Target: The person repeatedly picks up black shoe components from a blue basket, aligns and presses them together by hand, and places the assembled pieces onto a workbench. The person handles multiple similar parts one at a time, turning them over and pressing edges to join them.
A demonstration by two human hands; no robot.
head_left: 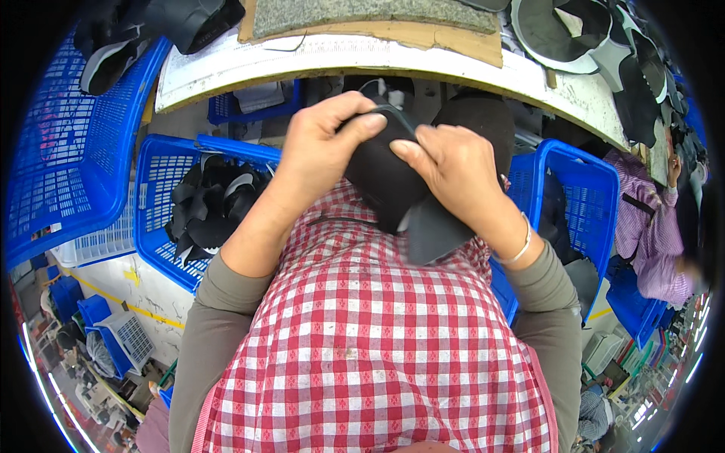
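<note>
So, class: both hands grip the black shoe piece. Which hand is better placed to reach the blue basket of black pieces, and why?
Left, probably. The left hand holds the black shoe piece on the side nearest the blue basket of black pieces, at the person's left. The right hand would have to cross over.

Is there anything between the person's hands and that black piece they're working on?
Nothing visible. Both the left hand and the right hand already grip the black piece directly, fingers on its top edge, held above the checked apron. No tool or cloth shows between hands and piece.
</note>
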